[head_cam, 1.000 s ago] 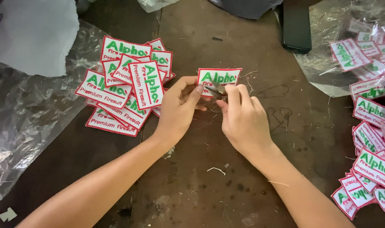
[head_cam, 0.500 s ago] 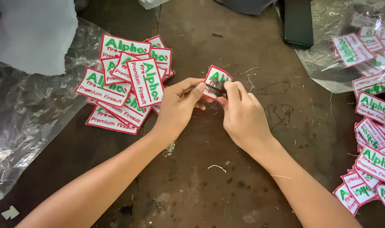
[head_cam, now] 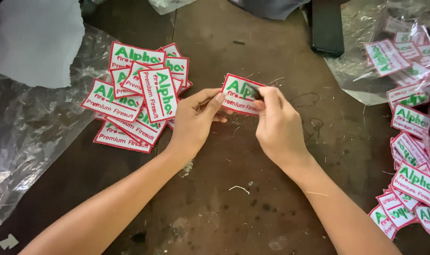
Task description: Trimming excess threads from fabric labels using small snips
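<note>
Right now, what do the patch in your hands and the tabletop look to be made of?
Patch: apparently woven or embroidered cloth, matte white with a stitched red border, pinched by left hand and right hand. Tabletop: probably dark wood, worn and stained, littered with thread scraps.

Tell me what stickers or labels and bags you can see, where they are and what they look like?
Rectangular white cloth patch with red border and green lettering: held between left hand and right hand, over the brown table.
Pile of matching patches: left of the hands, fanned out.
More matching patches: right edge, scattered.
Clear plastic bag: top right, patches inside.
Crumpled clear plastic sheet: left side.
</note>
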